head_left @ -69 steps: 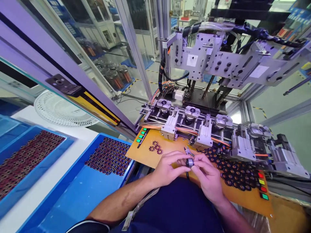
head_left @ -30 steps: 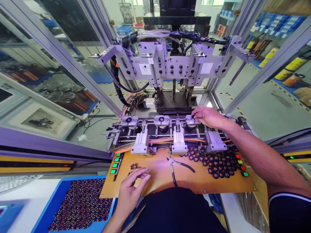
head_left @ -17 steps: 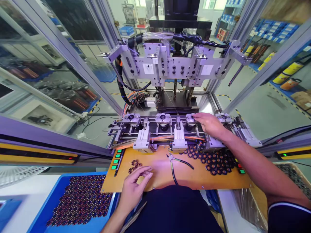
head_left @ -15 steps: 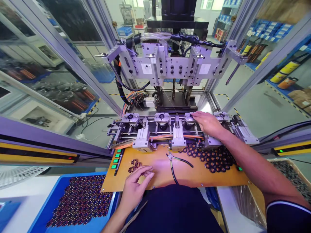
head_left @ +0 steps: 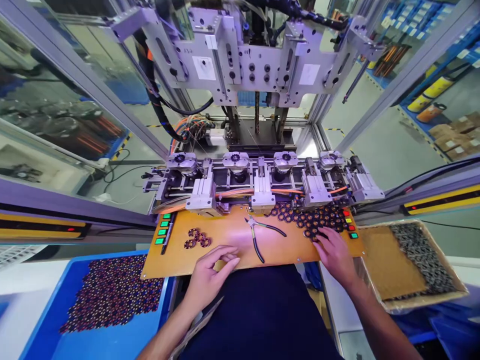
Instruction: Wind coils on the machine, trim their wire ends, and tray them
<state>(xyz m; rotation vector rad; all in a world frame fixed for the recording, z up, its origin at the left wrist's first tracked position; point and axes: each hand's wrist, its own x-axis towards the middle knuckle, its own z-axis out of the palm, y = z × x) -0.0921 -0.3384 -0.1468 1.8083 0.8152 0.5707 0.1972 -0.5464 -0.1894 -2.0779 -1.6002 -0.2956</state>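
Observation:
My left hand [head_left: 212, 270] hovers over the front edge of the orange panel [head_left: 225, 235], fingers loosely curled, thumb apart, nothing visible in it. Just beyond it lie several small dark ring-shaped stator cores [head_left: 197, 238]. At the right of the panel, my right hand [head_left: 335, 254] has thumb and fingertips closed around a stator core [head_left: 313, 235] at the near edge of a spread of similar cores [head_left: 321, 218]. The fingers partly hide that core. Between my hands lie cutting pliers [head_left: 258, 231] with dark handles, jaws pointing away from me.
Beyond the panel stands a row of metal fixtures [head_left: 235, 161] with round holders, under a grey machine head [head_left: 258, 60]. A blue tray [head_left: 123, 340] of stator cores is at left, a lined box [head_left: 393, 262] of grey parts at right. Green buttons [head_left: 162, 232] line the panel's left side.
My right hand has come back from a fixture holder down to the cores on the panel. My left hand stays nearly where it was. The view has tilted down.

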